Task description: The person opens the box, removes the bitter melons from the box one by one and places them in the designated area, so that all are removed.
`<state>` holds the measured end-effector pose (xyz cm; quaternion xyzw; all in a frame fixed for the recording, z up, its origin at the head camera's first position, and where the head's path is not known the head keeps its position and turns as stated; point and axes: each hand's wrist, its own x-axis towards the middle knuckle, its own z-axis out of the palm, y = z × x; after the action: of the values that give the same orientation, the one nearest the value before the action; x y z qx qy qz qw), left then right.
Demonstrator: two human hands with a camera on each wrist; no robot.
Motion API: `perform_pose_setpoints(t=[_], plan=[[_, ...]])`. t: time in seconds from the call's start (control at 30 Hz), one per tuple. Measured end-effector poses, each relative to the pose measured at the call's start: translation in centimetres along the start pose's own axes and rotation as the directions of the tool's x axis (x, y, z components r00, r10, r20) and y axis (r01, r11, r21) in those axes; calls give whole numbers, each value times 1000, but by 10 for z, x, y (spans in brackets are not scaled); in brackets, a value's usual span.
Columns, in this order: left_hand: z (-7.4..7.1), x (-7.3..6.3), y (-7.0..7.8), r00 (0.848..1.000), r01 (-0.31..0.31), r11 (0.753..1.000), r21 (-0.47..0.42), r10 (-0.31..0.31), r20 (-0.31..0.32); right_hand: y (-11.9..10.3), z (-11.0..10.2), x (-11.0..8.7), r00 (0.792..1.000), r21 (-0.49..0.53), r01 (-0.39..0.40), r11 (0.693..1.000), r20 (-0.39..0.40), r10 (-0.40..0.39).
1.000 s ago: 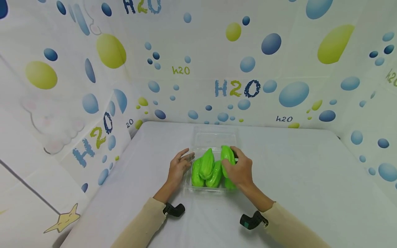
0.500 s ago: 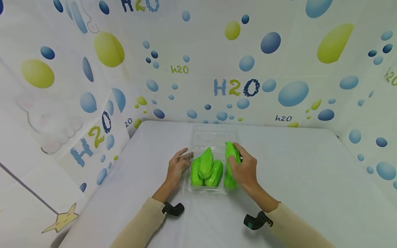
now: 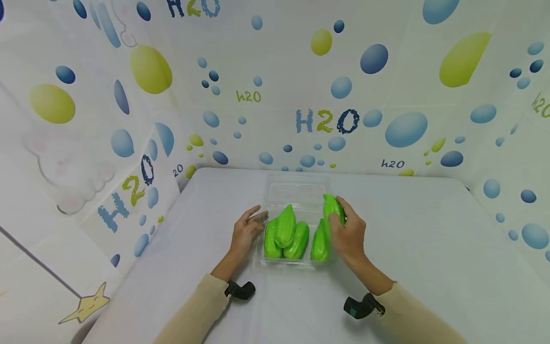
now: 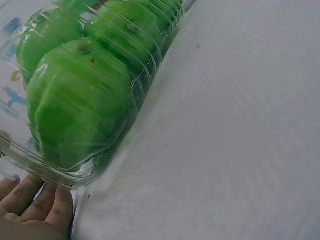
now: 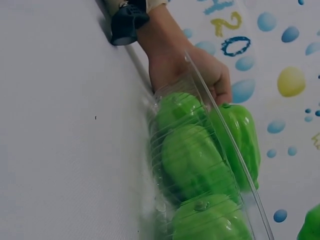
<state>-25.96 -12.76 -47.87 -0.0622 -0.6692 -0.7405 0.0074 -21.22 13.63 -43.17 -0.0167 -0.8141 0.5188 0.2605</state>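
A clear plastic container (image 3: 279, 261) with its lid folded back holds several green peppers. Two of them, a left pepper (image 3: 271, 243) and a middle one (image 3: 298, 242), lie side by side under a third pepper (image 3: 285, 227). A separate pepper (image 3: 319, 246) lies at the container's right side. My right hand (image 3: 349, 234) grips one green pepper (image 3: 333, 208) above that right side, tip pointing away. My left hand (image 3: 246, 234) stays at the container's left side, fingers extended; in the left wrist view its fingers (image 4: 55, 205) touch the container's edge.
The raised lid (image 3: 296, 191) lies behind the container on the white tablecloth (image 3: 408, 239). A patterned curtain (image 3: 275, 119) hangs at the back and sides. Dark wrist cameras, the left one (image 3: 241, 290) and the right one (image 3: 360, 306), are strapped to both wrists.
My right hand has moved to the right and slightly away with its pepper, over the container's right side. The pepper beneath shows more fully. The left hand has stayed at the container's left side.
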Motion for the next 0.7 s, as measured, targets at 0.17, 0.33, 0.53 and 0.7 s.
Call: perform_pose_setpoints(t=[0.17, 0.33, 0.53, 0.7], plan=[[1, -1, 1, 1000, 2, 1000, 7, -2, 0, 5, -3, 2, 1000, -3, -22, 1000, -17, 22], [0, -1, 0, 1000, 12, 1000, -7, -13, -7, 9, -7, 3, 998, -5, -43, 999, -35, 43], [-1, -1, 0, 1000, 19, 1000, -22, -19, 3, 14, -9, 5, 994, -6, -79, 997, -73, 79], [0, -2, 1, 1000, 16, 1000, -23, -16, 5, 20, -12, 7, 991, 6, -92, 996, -94, 92]])
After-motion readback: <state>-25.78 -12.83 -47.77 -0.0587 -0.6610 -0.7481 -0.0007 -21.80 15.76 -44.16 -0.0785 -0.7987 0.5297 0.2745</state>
